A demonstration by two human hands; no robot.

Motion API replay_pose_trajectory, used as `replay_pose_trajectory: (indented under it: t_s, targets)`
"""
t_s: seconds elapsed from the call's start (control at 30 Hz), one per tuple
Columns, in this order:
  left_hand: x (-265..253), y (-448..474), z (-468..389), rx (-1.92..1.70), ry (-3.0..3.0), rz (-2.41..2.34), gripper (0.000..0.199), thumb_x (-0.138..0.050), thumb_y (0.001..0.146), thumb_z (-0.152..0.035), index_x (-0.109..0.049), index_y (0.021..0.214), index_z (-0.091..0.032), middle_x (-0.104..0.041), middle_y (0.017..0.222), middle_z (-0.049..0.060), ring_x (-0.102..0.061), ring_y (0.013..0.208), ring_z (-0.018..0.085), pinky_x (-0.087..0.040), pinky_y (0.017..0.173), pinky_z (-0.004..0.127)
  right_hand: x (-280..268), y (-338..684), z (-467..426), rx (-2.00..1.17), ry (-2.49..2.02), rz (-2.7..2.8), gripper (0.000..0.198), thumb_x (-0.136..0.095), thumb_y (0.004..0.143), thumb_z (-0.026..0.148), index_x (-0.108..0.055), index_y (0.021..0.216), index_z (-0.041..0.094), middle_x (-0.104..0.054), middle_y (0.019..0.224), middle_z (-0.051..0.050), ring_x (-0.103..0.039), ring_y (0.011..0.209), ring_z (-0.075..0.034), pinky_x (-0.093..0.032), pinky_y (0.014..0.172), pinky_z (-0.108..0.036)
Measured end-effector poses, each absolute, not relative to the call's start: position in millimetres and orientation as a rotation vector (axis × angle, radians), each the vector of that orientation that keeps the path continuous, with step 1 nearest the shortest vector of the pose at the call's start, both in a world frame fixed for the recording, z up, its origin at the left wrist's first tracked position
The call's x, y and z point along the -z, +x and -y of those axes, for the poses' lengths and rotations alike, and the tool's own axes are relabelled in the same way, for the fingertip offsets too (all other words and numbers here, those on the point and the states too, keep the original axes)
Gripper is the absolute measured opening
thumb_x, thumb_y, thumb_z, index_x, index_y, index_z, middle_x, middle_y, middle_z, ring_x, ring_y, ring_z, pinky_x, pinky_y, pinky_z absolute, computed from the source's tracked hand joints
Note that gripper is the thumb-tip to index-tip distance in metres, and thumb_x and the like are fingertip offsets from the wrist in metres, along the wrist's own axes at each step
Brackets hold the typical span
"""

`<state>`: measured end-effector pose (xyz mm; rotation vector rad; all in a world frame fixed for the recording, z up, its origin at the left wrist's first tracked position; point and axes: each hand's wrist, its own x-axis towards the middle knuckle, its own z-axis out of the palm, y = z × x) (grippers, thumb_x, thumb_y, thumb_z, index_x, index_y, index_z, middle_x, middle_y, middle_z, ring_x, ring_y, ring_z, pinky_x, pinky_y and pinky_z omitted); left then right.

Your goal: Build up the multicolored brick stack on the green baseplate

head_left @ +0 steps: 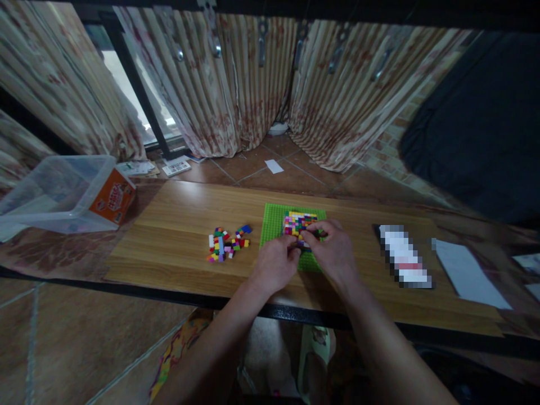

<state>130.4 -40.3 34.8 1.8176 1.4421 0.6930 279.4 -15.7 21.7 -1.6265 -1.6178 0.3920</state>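
A green baseplate point(273, 222) lies on the low wooden table point(177, 219), with a patch of small multicoloured bricks point(297, 220) pressed onto its far right part. My left hand point(276, 264) rests on the plate's near edge, fingers curled. My right hand point(333, 250) sits beside it, its fingertips pinched at the near edge of the brick patch; a small brick seems to be under them, but the fingers hide it. A loose pile of small coloured bricks point(228, 243) lies on the table left of the plate.
A clear plastic tub point(54, 191) with an orange label lies tipped at the table's left end. A blurred dark object point(403, 256) and white paper point(468, 273) lie to the right. Curtains hang behind; tiled floor lies beyond and below.
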Motion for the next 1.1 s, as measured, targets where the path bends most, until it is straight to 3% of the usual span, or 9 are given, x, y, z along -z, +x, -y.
replay_pose_trajectory:
  t_s: [0.6, 1.1]
  targets:
    - [-38.9, 132.3, 42.8, -0.622, 1.845, -1.5, 0.018, -0.052, 0.088, -0.018, -0.069, 0.094, -0.018, -0.068, 0.073, 0.002, -0.059, 0.063, 0.016, -0.042, 0.062, 0.026, -20.6, 284.0, 14.2, -0.51, -1.617, 1.545, 0.015, -0.069, 0.068, 0.034, -0.072, 0.075, 0.022, -0.065, 0.089, -0.007, -0.061, 0.075, -0.022, -0.05, 0.072, -0.038]
    - [-36.0, 134.9, 45.1, -0.613, 1.909, -1.537, 0.02, -0.053, 0.088, -0.021, -0.067, 0.101, -0.019, -0.073, 0.083, 0.005, -0.068, 0.073, 0.02, -0.052, 0.072, 0.031, -20.7, 280.3, 9.2, -0.631, -1.675, 1.374, 0.019, -0.074, 0.057, 0.033, -0.073, 0.072, 0.022, -0.067, 0.083, -0.005, -0.061, 0.074, -0.022, -0.047, 0.073, -0.038]
